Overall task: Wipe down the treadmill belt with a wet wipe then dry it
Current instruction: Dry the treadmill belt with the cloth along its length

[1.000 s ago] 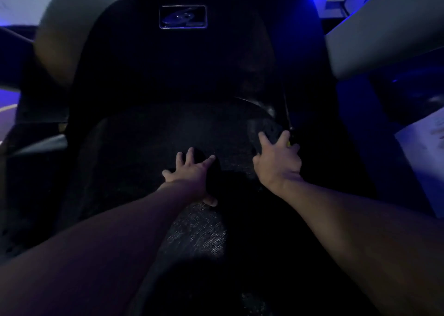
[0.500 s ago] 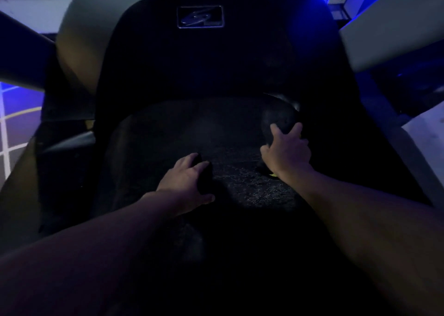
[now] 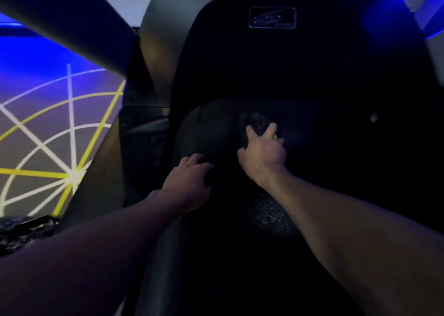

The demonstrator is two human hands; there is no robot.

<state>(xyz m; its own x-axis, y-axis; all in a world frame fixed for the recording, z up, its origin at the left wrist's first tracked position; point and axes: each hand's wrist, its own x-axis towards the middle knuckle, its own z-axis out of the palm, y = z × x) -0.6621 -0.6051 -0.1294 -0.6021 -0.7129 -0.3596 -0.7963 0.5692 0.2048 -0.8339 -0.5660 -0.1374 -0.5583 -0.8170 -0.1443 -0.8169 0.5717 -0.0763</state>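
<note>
The black treadmill belt (image 3: 216,128) runs away from me toward the dark motor hood (image 3: 271,58). My right hand (image 3: 262,154) lies on a dark crumpled cloth (image 3: 254,121) on the belt, fingers spread over it. A small yellow bit shows at its fingertips. My left hand (image 3: 189,181) sits lower left on the belt, knuckles up, with its fingers curled down. The dim light hides whether anything is under it.
A grey upright (image 3: 72,24) slants across the upper left. Left of the treadmill is floor with white and yellow lines (image 3: 48,147). A logo plate (image 3: 272,17) sits on the hood. A dark side rail (image 3: 144,147) borders the belt on the left.
The view has swung left, bringing the lined floor into sight. My right hand has pushed the cloth farther up the belt. My left hand's fingers went from spread to curled.
</note>
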